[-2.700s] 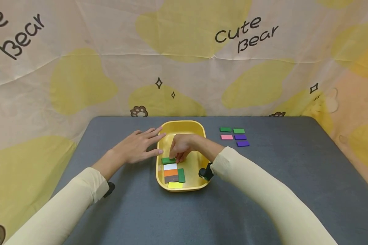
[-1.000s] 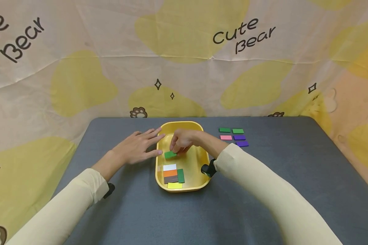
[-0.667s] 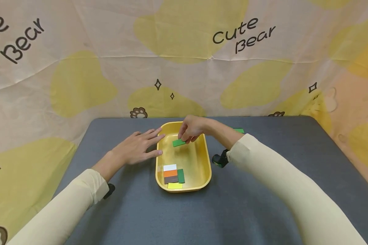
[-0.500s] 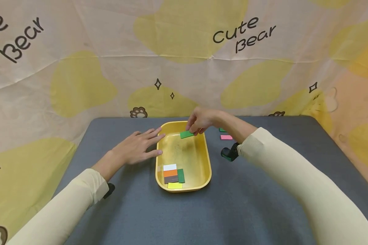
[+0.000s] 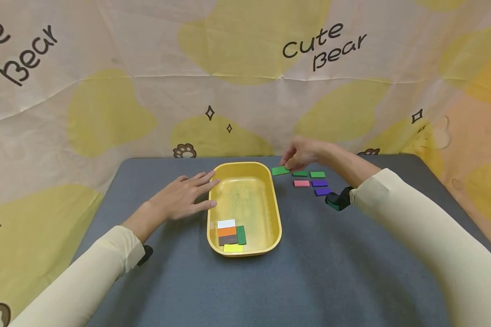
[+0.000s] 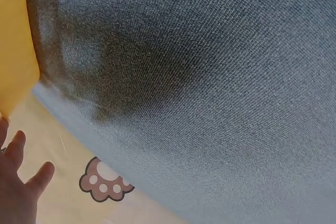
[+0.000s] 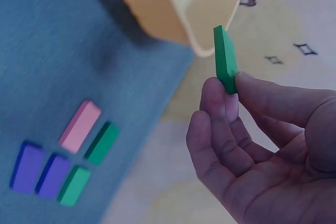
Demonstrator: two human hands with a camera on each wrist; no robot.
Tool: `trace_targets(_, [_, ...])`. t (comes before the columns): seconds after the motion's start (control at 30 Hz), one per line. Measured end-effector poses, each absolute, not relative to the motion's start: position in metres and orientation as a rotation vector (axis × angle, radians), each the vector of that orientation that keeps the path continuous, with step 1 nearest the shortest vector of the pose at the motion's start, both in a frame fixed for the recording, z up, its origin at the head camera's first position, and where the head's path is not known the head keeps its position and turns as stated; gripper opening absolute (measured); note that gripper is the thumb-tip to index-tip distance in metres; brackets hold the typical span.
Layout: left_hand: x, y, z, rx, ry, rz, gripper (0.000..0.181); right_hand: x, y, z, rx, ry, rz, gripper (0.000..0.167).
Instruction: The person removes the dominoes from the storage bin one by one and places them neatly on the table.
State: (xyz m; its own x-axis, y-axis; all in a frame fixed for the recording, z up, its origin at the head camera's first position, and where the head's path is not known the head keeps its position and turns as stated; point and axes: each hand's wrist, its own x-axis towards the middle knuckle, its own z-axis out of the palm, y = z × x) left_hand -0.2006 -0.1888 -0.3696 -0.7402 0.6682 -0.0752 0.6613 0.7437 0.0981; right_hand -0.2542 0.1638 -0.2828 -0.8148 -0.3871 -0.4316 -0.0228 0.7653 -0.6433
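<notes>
My right hand (image 5: 304,153) pinches a green block (image 5: 280,170) by one end, just past the right rim of the yellow tray (image 5: 276,213). In the right wrist view the green block (image 7: 224,59) stands out from between thumb and fingertips of that hand (image 7: 252,145). My left hand (image 5: 185,196) lies with spread, straight fingers at the tray's left rim. Inside the tray, near its front left, are a white block (image 5: 226,223), an orange block (image 5: 227,231), a brown block (image 5: 227,240), a dark green block (image 5: 241,235) and a yellow block (image 5: 233,248).
Right of the tray, on the grey table (image 5: 245,290), lie a dark green block (image 5: 300,174), a lighter green block (image 5: 317,175), a pink block (image 5: 301,184) and two purple blocks (image 5: 319,183). A patterned cloth (image 5: 147,100) hangs behind the table's back edge.
My right hand has lifted the green block from the tray's left side and carried it back and right, out past the right rim. My left hand has stayed in place.
</notes>
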Motion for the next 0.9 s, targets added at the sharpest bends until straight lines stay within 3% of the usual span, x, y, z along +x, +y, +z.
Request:
trace_targets(0.37, [-0.2,-0.189,-0.37,1.106,2.846,0.1,0.073,-0.25,0.201,-0.294,-0.264,2.393,-0.836,0.024])
trace_targets(0.9, [-0.2,-0.19,-0.371,1.106,2.85,0.104,0.074,-0.238,0.231,-0.345,-0.275,2.4,-0.957,0.023])
